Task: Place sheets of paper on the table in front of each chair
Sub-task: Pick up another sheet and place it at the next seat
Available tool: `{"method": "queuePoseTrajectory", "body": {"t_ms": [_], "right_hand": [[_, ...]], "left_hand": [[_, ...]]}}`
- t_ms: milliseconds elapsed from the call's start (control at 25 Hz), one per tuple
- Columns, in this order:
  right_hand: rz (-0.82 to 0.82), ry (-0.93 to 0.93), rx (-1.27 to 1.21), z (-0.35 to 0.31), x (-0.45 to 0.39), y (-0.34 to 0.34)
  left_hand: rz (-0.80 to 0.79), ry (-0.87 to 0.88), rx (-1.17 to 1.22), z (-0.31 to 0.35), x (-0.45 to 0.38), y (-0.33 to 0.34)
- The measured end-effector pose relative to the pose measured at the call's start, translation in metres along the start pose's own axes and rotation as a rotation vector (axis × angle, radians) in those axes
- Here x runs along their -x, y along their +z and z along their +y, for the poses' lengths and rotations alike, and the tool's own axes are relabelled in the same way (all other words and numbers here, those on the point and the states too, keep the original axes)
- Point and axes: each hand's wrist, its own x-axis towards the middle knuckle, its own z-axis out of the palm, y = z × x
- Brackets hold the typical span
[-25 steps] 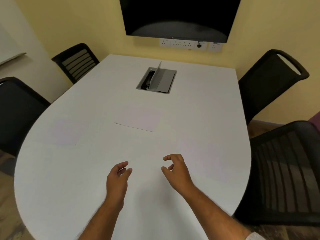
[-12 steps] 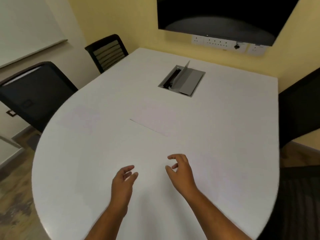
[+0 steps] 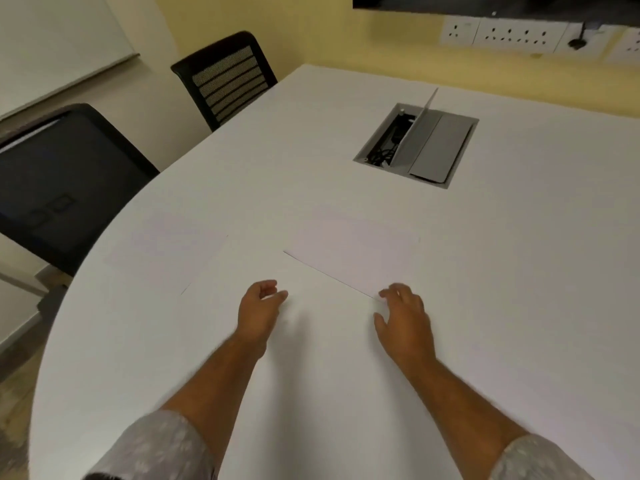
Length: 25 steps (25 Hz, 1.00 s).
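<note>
A stack of white paper (image 3: 353, 252) lies in the middle of the white table (image 3: 502, 306). My right hand (image 3: 403, 318) hovers at the stack's near right corner, fingers spread, fingertips touching or just short of the edge. My left hand (image 3: 259, 308) is over bare table left of the stack's near edge, fingers loosely curled, holding nothing. A single white sheet (image 3: 166, 254) lies flat at the table's left side, in front of the near black chair (image 3: 65, 181). A second black chair (image 3: 228, 77) stands further along the left side.
A grey cable box (image 3: 419, 147) with its flap raised is set into the table beyond the stack. Wall sockets (image 3: 512, 38) and the bottom of a dark screen are on the yellow wall. A whiteboard (image 3: 52, 46) hangs at the left.
Both hands have reached forward towards the paper stack. The view has swung left and closer to the table, so the right-side chairs have left the frame.
</note>
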Motion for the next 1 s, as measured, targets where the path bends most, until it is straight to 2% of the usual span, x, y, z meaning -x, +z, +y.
{"method": "queuePoseTrajectory", "body": {"t_ms": [200, 320, 400, 520, 880, 1000], "right_hand": [[0.155, -0.041, 0.194, 0.019, -0.024, 0.048], [0.197, -0.051, 0.21, 0.022, -0.024, 0.054], [0.207, -0.039, 0.222, 0.023, -0.025, 0.053], [0.206, -0.039, 0.251, 0.022, -0.026, 0.056], [0.212, -0.025, 0.245, 0.021, -0.027, 0.055], [0.215, -0.019, 0.258, 0.02, -0.026, 0.056]], "left_hand": [[0.011, 0.072, -0.11, -0.008, -0.08, 0.032], [0.122, 0.108, -0.165, -0.005, -0.106, 0.043], [0.166, 0.139, -0.28, 0.002, -0.122, 0.046], [0.146, 0.18, -0.477, 0.014, -0.142, 0.053], [0.243, 0.2, -0.456, 0.02, -0.144, 0.056], [0.247, 0.15, -0.464, 0.028, -0.146, 0.056]]}}
